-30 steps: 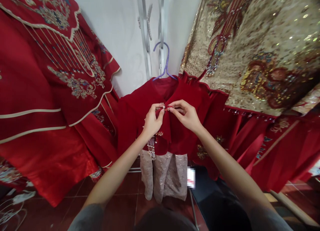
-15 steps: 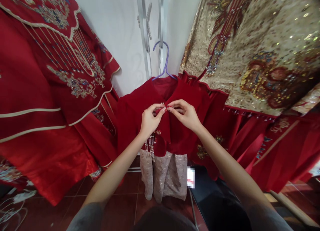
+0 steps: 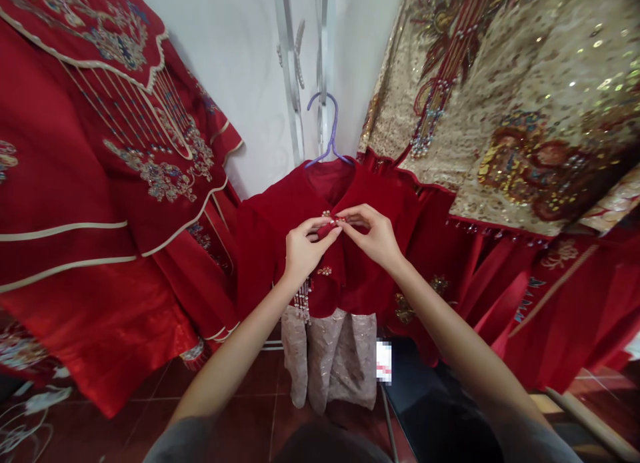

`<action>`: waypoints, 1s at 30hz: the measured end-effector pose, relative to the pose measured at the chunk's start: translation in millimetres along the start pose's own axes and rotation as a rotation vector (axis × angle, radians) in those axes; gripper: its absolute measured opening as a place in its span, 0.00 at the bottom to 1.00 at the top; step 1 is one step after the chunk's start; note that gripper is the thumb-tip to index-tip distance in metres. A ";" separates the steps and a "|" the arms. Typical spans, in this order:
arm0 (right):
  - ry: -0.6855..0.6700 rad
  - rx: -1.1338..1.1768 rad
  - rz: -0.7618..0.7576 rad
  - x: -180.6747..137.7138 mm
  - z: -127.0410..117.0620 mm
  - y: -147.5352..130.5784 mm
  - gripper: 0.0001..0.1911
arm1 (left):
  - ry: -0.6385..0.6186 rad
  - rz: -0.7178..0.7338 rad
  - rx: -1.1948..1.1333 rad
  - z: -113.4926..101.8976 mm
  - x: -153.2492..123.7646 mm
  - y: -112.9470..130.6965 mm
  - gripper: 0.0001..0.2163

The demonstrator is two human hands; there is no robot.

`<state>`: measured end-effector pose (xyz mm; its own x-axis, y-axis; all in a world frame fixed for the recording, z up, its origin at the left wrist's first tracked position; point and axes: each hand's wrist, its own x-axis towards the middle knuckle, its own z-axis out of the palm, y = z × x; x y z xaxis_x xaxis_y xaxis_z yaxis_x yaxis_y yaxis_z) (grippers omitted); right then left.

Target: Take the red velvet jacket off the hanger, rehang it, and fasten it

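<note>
Pinching red jkt (image 3: 265, 216) at front edge w/ L hand (image 3: 306, 248) & R hand (image 3: 373, 235). Hangs by collar on purple hanger (image 3: 332, 143).

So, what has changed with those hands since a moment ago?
The left hand has moved rightward, closing most of the gap to the right hand at the front of the red jacket. Nothing was visibly let go. The right hand stayed about where it was, and the jacket still hangs on its purple hanger.

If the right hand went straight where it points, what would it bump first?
The right hand would probably bump the left hand first, at its fingertips, over the red jacket; depth there is hard to judge.
</note>
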<state>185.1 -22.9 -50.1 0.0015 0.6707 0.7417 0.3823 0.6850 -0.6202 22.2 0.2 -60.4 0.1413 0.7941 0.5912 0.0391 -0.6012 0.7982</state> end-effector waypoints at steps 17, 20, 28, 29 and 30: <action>0.063 0.075 0.066 -4.8 5.0 -1.8 0.11 | -0.002 0.030 0.046 -1.1 0.6 6.3 0.08; 0.065 0.146 0.130 -3.0 5.4 2.1 0.13 | -0.010 0.069 0.070 -0.8 1.5 4.7 0.08; 0.073 0.263 0.211 1.8 7.1 5.2 0.17 | 0.016 0.236 0.086 1.6 2.7 -7.3 0.08; 0.070 0.265 0.214 2.4 6.6 5.5 0.17 | 0.014 0.246 0.086 1.6 3.5 -8.4 0.08; 0.064 0.264 0.218 3.1 6.0 5.9 0.17 | 0.010 0.256 0.088 1.4 4.5 -9.3 0.08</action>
<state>181.9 -15.1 -53.1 0.1181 0.7956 0.5942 0.1146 0.5835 -0.8040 23.8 9.2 -65.4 0.1483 0.6155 0.7741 0.0889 -0.7879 0.6094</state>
